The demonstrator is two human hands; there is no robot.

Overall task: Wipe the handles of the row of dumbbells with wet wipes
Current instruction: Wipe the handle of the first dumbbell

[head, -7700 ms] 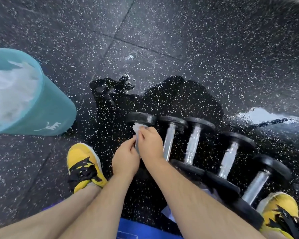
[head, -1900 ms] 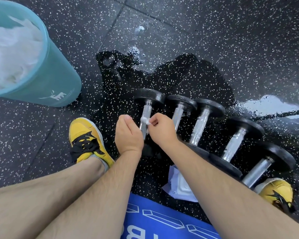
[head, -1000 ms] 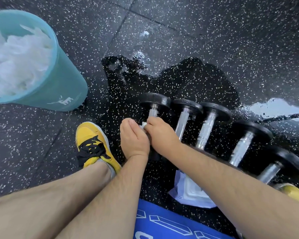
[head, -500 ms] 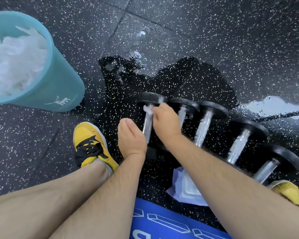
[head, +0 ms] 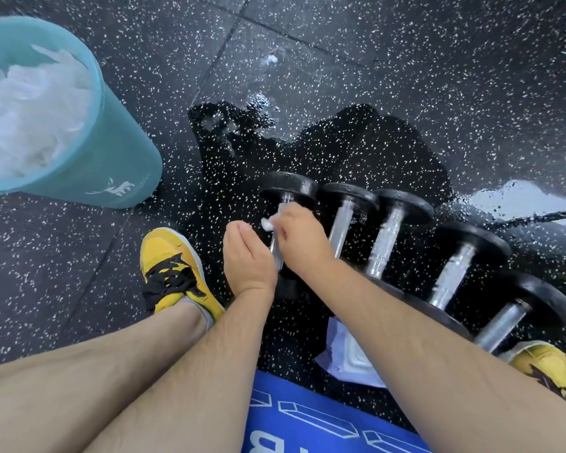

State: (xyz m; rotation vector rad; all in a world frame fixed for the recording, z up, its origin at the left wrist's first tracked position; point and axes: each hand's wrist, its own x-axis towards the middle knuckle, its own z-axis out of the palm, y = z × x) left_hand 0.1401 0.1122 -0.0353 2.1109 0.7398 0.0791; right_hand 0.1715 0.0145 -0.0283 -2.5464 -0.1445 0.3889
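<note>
Head view: right fingers (head: 288,218) pinch a wipe (head: 268,223) round the handle (head: 277,256) to rub it; left fingers (head: 240,231) curl beside, perhaps steadying it, grip hidden.

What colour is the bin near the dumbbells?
The bin is teal, best seen in the head view.

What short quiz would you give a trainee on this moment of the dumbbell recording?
1. True or false: the right hand holds a wipe against the handle of the leftmost dumbbell.
2. How many dumbbells lie in the row?
3. The bin holds: A) crumpled white sheets; B) water bottles; C) shoes.

Key: 1 true; 2 five; 3 A.
</note>
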